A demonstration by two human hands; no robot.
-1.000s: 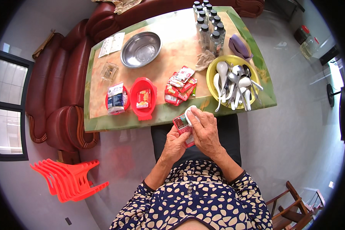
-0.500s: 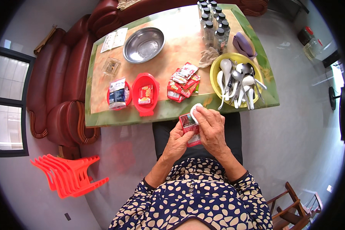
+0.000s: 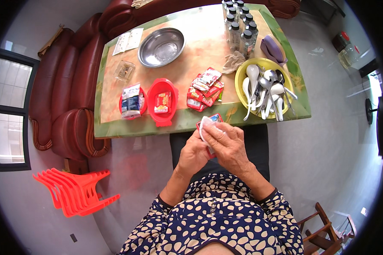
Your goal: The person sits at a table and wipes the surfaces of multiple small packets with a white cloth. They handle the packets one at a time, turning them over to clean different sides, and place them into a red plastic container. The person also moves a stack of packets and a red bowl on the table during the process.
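Observation:
Just off the table's near edge, my left hand (image 3: 193, 155) grips a red packet (image 3: 216, 117), most of which is covered by my fingers. My right hand (image 3: 228, 146) presses a folded white wipe (image 3: 205, 126) against the packet's face. A pile of red sachets (image 3: 205, 88) lies on the table beyond my hands. To its left, one red packet (image 3: 162, 103) rests in a red plastic basket (image 3: 162, 123). Beside that, a blue and white wipes pack (image 3: 132, 101) sits on a smaller red container (image 3: 144, 106).
On the right stands a yellow basin (image 3: 239, 72) of spoons and ladles (image 3: 268, 87). Behind it are a crumpled cloth (image 3: 233, 62), several black-capped bottles (image 3: 247, 40) and a purple case (image 3: 273, 50). A steel bowl (image 3: 161, 47), a clear box (image 3: 124, 71) and a paper (image 3: 127, 41) lie farther back.
My right hand has slid the wipe leftward across the packet, covering more of its face. My left hand keeps its hold, and both hands are now closer together.

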